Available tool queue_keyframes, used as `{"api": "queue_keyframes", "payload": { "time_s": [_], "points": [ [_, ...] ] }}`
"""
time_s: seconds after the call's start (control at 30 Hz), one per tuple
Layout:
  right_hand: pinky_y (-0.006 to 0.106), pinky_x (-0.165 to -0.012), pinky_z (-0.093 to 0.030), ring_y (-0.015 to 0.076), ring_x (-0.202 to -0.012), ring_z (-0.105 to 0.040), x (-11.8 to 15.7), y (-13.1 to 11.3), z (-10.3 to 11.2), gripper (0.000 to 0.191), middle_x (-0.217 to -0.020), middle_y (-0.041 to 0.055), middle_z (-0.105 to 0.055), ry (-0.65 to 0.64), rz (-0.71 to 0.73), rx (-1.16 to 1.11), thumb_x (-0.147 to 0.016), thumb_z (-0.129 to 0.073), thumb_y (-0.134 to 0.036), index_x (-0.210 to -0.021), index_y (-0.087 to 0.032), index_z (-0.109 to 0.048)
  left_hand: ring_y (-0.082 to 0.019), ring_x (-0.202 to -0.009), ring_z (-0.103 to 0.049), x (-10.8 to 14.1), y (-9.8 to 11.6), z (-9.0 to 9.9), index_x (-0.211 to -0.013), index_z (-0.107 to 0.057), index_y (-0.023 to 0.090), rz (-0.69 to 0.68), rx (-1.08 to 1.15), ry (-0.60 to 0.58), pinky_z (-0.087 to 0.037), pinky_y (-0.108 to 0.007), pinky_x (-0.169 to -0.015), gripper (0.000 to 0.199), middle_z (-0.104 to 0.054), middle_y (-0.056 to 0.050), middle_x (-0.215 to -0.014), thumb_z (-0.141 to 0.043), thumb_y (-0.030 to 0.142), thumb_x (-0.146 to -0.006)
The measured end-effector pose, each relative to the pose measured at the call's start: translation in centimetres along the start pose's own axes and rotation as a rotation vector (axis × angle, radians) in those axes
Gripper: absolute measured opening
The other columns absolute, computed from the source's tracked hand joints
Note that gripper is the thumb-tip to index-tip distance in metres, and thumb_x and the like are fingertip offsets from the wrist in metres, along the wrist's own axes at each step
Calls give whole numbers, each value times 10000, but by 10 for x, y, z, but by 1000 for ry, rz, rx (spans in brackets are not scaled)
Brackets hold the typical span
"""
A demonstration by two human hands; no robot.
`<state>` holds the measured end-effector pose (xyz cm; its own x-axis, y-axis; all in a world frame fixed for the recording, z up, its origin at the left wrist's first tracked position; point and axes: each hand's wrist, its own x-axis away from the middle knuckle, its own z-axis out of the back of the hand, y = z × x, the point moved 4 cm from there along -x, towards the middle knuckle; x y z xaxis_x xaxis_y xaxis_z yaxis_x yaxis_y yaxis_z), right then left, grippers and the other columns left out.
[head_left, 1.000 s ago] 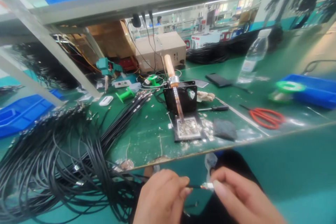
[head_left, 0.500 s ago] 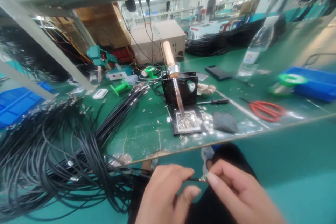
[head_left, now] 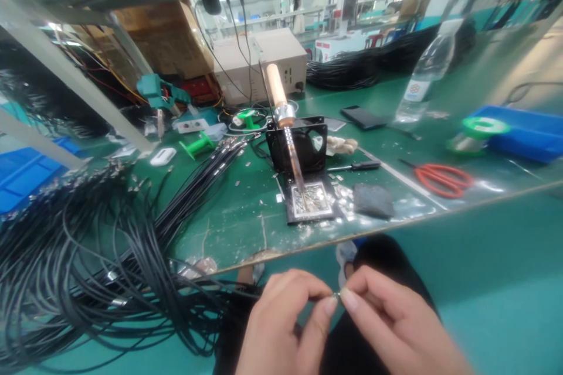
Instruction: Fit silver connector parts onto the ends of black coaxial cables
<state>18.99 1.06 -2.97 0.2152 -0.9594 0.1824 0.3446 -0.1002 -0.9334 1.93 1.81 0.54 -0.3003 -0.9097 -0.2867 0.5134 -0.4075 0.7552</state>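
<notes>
a green workbench (head_left: 233, 217) piled at left with black cables (head_left: 147, 258) frames close fingerwork below its front edge. above dark trousers (head_left: 387, 252), a left hand (head_left: 285, 319) and right hand (head_left: 391, 316) almost meet, thumb and forefinger of each pinched closed on a tiny metal piece (head_left: 336, 295); what either palm hides cannot be told. so small a hold, if one fingertip slipped, could send it to the floor (head_left: 497, 281).

Green bench (head_left: 237, 217): black cables (head_left: 193, 199) left; black fan (head_left: 308, 149) in the middle; red-handled scissors (head_left: 433, 173) near right; clear bottle (head_left: 417, 91) far right.
</notes>
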Motion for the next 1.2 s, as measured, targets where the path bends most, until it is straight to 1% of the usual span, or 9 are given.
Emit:
{"api": "queue_keyframes", "payload": {
  "time_s": [0.17, 0.3, 0.5, 0.63, 0.83, 0.93, 1.0, 1.13, 1.2],
  "points": [
    [129, -626, -475, 84, -708, -613, 2, -6, -1, 461, -762, 37, -670, -13, 2, -16, -1029, -475, -534, -819, -157, -637, -167, -789, -686, 4, -3, -4, -849, -677, 243, 212, 1, -47, -519, -263, -736, 162, -725, 15, -832, -594, 210, -985],
    [136, -625, -464, 84, -705, -607, 3, -7, -4, 441, -783, 39, -678, -31, -4, -34, -1030, -483, -514, -835, -155, -648, -170, -781, -646, 11, -5, -8, -829, -663, 236, 393, 51, 25, -475, -267, -739, 190, -680, 14, -814, -563, 283, -984],
    [154, -672, -481, 95, -746, -619, 1, -1, -10, 460, -824, 53, -686, -46, -25, -101, -1034, -489, -540, -852, -146, -644, -173, -745, -588, 21, -12, -17, -840, -643, 241, 470, 117, 79, -453, -267, -709, 243, -634, 10, -806, -543, 383, -1010],
    [156, -685, -485, 102, -777, -630, 0, -1, -11, 466, -858, 60, -695, -69, -53, -133, -1028, -499, -558, -866, -145, -642, -159, -726, -595, 24, -15, -16, -858, -632, 243, 441, 64, 71, -466, -254, -707, 275, -631, 16, -805, -523, 416, -1041],
    [152, -695, -480, 106, -810, -632, 2, 0, -9, 475, -869, 57, -688, -76, -84, -134, -1022, -498, -575, -875, -145, -636, -111, -617, -628, 26, -21, -16, -878, -612, 246, 230, -51, -19, -494, -186, -585, 275, -648, 35, -752, -518, 393, -1091],
    [147, -690, -472, 105, -811, -620, 4, 2, -8, 476, -849, 51, -671, -62, -106, -129, -1012, -516, -581, -855, -145, -625, -120, -762, -732, 27, -25, -12, -1142, -619, 288, 152, 12, 32, -569, -182, -697, 169, -744, 36, -903, -553, 434, -1091],
    [146, -682, -468, 102, -800, -613, 5, 4, -7, 484, -844, 49, -666, -54, -120, -133, -1009, -518, -591, -858, -146, -630, -136, -883, -763, 26, -24, -5, -1333, -563, 327, 86, 13, 104, -596, -202, -796, 329, -776, 31, -1031, -641, 470, -1047],
    [154, -654, -460, 94, -727, -574, 2, 10, -2, 527, -791, 44, -641, -48, -131, -116, -987, -528, -633, -825, -145, -645, -133, -843, -697, 21, -20, 0, -1049, -667, 292, -22, -67, 8, -552, -202, -766, 70, -743, 48, -924, -686, 231, -1020],
    [162, -629, -439, 93, -697, -540, -1, 13, 2, 548, -778, 44, -629, -58, -121, -93, -972, -524, -666, -866, -154, -688, -135, -831, -652, 19, -18, 0, -986, -661, 271, -51, -68, -35, -527, -213, -763, 113, -724, 43, -897, -648, 167, -1031]
  ]
}}
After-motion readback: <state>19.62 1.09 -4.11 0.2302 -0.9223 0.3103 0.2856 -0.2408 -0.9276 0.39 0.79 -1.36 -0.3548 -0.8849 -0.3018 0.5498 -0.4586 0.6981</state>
